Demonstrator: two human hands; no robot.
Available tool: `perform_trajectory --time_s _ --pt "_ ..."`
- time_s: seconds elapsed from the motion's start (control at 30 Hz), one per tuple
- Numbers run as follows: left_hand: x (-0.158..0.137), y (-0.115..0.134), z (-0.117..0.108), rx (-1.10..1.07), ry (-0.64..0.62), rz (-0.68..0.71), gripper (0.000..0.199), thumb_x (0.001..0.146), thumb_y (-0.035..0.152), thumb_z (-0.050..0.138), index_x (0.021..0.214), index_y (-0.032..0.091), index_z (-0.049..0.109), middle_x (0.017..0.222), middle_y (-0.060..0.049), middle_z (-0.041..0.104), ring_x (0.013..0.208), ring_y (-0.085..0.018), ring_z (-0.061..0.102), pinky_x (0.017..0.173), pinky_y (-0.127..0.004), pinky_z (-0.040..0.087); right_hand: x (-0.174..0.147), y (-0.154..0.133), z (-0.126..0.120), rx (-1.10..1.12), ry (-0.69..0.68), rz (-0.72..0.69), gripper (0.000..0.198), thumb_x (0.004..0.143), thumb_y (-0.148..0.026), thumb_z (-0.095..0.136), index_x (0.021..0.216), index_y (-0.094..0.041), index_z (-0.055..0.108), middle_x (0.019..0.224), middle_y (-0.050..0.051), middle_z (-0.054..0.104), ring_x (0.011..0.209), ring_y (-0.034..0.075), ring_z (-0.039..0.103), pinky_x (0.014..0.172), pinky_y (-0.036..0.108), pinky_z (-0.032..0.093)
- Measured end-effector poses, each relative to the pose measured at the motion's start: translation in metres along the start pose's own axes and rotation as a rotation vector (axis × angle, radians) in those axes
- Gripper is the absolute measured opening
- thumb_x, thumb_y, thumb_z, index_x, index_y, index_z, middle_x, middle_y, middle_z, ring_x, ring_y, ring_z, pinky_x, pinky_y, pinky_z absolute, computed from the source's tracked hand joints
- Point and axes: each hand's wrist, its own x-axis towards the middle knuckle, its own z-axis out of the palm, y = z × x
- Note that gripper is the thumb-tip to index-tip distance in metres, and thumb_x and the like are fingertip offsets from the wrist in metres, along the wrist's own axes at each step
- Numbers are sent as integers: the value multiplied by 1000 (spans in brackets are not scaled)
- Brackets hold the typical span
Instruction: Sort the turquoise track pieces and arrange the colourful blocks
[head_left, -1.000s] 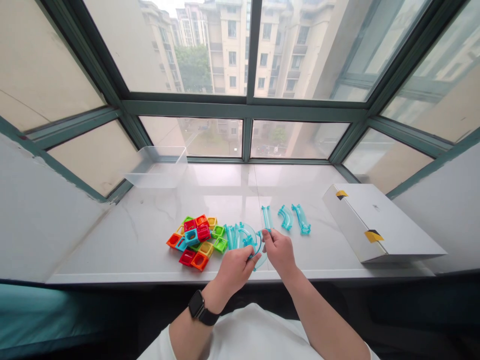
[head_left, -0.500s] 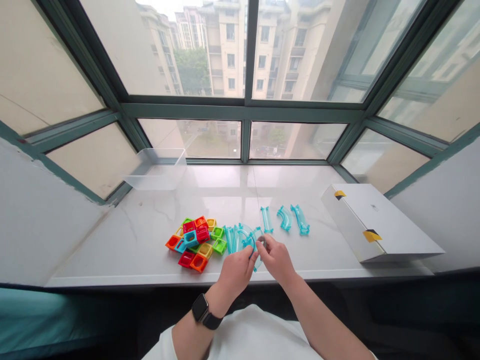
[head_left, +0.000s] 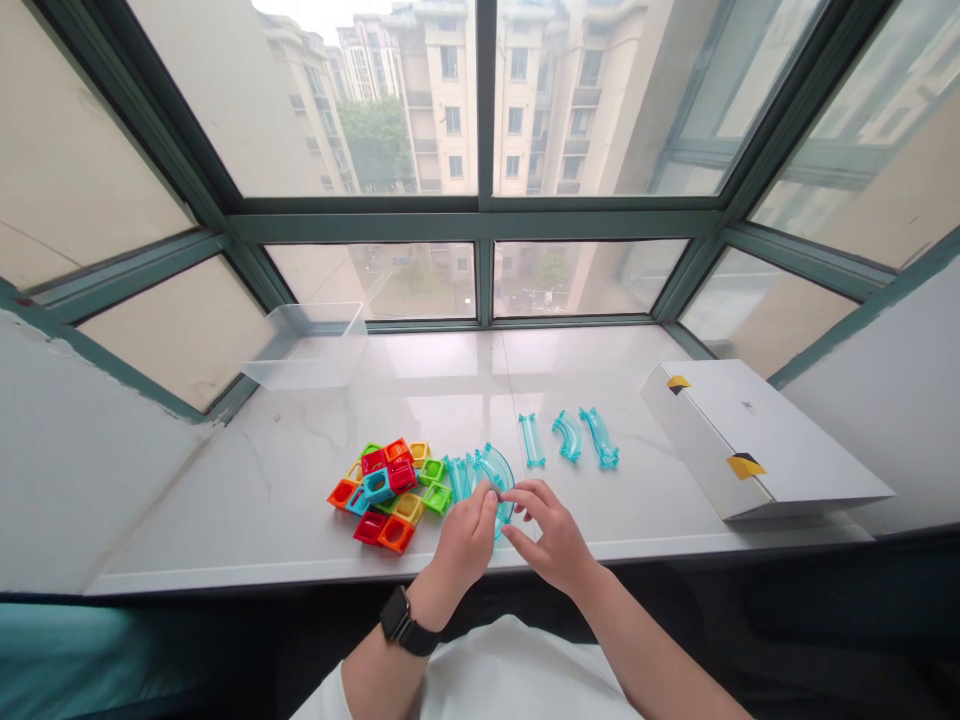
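My left hand (head_left: 466, 535) is closed in a pinch, its thumb at a small greyish thing (head_left: 496, 491) too tiny to make out. Close on its right, my right hand (head_left: 551, 533) has thumb and fingers apart, the fingertips near that greyish thing. A clear blue curved track piece (head_left: 496, 464) shows behind and between the hands; whether it is held or lying there I cannot tell. Straight clear blue track pieces (head_left: 458, 477) lie just left of it. Farther left is a heap of red, orange, yellow, green and blue square blocks (head_left: 379, 485) with round openings.
On the white sill (head_left: 300, 520), a straight track (head_left: 532, 441), a curved track (head_left: 568, 437) and a wavy track (head_left: 599, 439) lie in a row. A clear plastic bin (head_left: 307, 365) stands back left, a white box (head_left: 765, 430) at right. Windows close off the back.
The greyish thing has passed from my right fingertips to my left thumb. My right fingers have spread apart. The view has shifted slightly.
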Motion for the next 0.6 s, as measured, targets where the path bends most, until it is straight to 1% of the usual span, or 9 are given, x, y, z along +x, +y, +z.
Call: perform_trajectory --time_s 0.07,0.13,0.2,0.27,0.33,0.43,0.6 --pt "4 4 1 -23 -33 -5 34 110 41 29 88 26 50 67 3 53 61 -18 52 62 -32 39 -3 5 -2 -13 -1 -10 34 96 -30 68 130 -30 67 116 9 68 87 22 68 80 39 63" --pt "9 10 3 -32 -75 5 34 110 41 29 93 25 54 70 3 57 63 -17 55 63 -30 41 -6 12 -4 -20 22 -7 28 99 -28 63 126 -30 70 111 8 70 86 22 68 81 39 63" --pt "16 16 5 3 -106 29 34 110 42 31 95 25 56 75 2 62 68 -18 59 66 -30 43 -8 19 -9 -24 57 9 23 102 -27 59 121 -30 72 108 8 71 86 21 69 81 39 62" --pt "25 20 8 56 -114 67 32 109 41 36 97 24 60 82 0 67 76 -19 63 70 -30 45 -9 28 -15 -38 102 30 20 103 -27 58 117 -29 73 106 8 72 86 22 69 81 39 61" --pt "35 22 12 84 -115 112 27 108 40 44 102 24 64 94 -2 72 82 -19 66 76 -31 49 -10 37 -22 -62 147 56 19 103 -28 58 115 -29 74 104 8 72 86 22 69 80 39 61" --pt "51 22 20 92 -137 183 20 104 34 54 111 24 69 106 -4 75 84 -18 69 82 -32 52 -11 49 -33 -105 218 101 19 102 -31 59 113 -28 75 103 8 73 86 24 70 79 40 61" --pt "80 23 37 171 -182 279 19 99 22 59 112 26 73 105 -3 76 84 -17 70 82 -30 54 -12 69 -47 -160 291 132 19 102 -31 60 111 -28 76 103 8 73 85 24 70 79 40 61"
